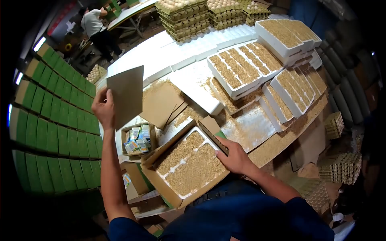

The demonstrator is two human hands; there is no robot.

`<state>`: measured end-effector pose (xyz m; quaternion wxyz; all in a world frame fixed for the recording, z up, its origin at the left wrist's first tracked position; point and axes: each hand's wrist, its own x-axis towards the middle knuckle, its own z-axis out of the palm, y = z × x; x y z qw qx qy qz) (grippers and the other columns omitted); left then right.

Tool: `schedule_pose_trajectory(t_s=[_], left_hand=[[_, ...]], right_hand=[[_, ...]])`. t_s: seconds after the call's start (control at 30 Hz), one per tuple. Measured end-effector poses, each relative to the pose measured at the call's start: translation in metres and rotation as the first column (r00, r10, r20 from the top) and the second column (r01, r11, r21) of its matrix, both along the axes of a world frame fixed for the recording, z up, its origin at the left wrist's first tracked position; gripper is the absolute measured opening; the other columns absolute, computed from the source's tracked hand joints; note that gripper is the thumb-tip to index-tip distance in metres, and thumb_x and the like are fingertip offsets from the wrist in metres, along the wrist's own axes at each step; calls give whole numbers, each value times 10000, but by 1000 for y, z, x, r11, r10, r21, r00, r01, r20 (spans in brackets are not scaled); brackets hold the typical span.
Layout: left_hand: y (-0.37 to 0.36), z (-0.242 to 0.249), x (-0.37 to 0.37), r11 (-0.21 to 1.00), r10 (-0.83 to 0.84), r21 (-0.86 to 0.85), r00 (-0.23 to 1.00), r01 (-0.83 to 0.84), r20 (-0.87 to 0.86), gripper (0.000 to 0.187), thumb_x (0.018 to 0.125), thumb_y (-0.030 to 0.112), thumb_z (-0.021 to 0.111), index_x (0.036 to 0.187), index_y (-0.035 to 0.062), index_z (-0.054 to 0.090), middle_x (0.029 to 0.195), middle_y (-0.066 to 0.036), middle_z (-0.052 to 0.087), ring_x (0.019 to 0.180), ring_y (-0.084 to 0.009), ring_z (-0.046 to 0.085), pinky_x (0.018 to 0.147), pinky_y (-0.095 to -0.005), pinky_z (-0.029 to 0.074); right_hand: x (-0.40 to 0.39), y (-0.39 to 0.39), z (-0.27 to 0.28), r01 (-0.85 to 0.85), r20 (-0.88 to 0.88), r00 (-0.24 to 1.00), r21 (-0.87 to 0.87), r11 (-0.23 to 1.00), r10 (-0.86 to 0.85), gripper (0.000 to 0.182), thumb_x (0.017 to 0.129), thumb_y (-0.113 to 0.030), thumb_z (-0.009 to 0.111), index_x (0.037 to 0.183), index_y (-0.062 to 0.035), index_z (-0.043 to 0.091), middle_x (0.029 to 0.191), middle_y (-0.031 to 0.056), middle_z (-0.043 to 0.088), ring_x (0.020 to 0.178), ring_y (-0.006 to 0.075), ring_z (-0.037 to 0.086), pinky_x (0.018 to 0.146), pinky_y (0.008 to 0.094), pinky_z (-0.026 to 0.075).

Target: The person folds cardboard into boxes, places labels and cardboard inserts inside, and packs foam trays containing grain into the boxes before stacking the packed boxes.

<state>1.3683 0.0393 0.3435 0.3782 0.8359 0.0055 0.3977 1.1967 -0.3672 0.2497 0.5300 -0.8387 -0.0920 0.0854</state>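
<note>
My left hand (103, 107) grips the edge of a flat cardboard sheet (128, 94), which it holds upright above the table's left side. My right hand (235, 156) is closed on the right wall of an open cardboard box (159, 189) close to my body. Inside that box lies a white foam tray (183, 161) filled with brown husk-like material. More flat cardboard (160, 103) lies on the table beyond the box. A small carton (150, 134) holding several printed packets (138, 138) stands just left of the box.
Husk-filled foam trays (244, 66) are stacked at the right of the white table (138, 57). Egg trays (181, 20) stand at its back. Green boxes (56, 116) form a wall at left. A person (94, 28) stands far back. More egg trays (341, 168) sit lower right.
</note>
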Motion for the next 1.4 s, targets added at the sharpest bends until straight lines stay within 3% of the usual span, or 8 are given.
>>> schedule_pose_trajectory(t_s=[0.1,0.2,0.37,0.87,1.03,1.07,1.2,1.4], left_hand=[[-34,44,-91,998,-12,-67,998,16,66,139,932,47,665,1049,-20,695,896,-54,709,773,-88,633,714,-255,518],[-79,55,-182,838,-162,545,968,33,190,187,817,-48,701,997,5,700,853,-123,694,719,-211,668,681,-303,547],[-172,17,-268,514,-468,725,858,459,-211,226,748,19,716,969,44,678,870,-70,665,731,-203,646,598,-293,523],[-227,-47,-253,676,-525,351,757,648,-388,119,781,43,743,881,76,687,815,-67,639,705,-254,652,601,-358,544],[-226,-44,-244,712,-509,291,755,639,-414,299,772,137,785,1052,69,704,1135,-138,645,1024,-314,637,844,-397,542],[-212,-45,-242,700,-440,317,736,640,-514,462,803,272,778,1220,107,667,1384,-183,523,1271,-386,500,1044,-483,427],[-189,-48,-232,576,-54,618,779,536,-625,773,863,526,651,1512,182,410,1616,-219,187,1487,-433,164,1178,-580,173],[-197,-81,-218,607,-25,536,688,587,-725,816,885,493,643,1549,154,311,1625,-234,120,1483,-450,145,1164,-616,172]], right_hand=[[1,-1,-6,-20,14,1000,34,999,20,482,879,-194,626,1321,-10,570,1121,304,641,1030,447,628,905,433,505],[1,-2,-1,-14,-17,1000,29,999,14,470,881,-206,620,1306,-9,579,1100,304,647,1028,450,626,906,435,506],[-1,-2,-10,0,45,999,7,1000,0,474,887,-248,614,1279,17,583,1055,301,652,1004,452,623,878,456,506],[-1,-4,-28,40,164,985,58,998,-49,432,888,-264,614,1251,-29,624,1038,297,657,1021,455,614,908,473,500],[-5,-6,-26,28,105,994,89,996,-38,432,893,-263,602,1260,-37,621,1062,283,660,1040,448,614,916,469,499],[-6,-5,-28,45,120,991,90,995,-56,427,895,-256,595,1263,-41,621,1071,279,661,1043,444,616,915,468,500],[-4,-2,-32,53,94,993,132,990,-65,421,897,-250,592,1266,-49,622,1073,282,661,1042,441,618,914,463,499],[0,-2,-20,37,77,996,118,992,-46,372,893,-241,592,1206,-46,644,917,264,677,910,443,645,842,479,514]])
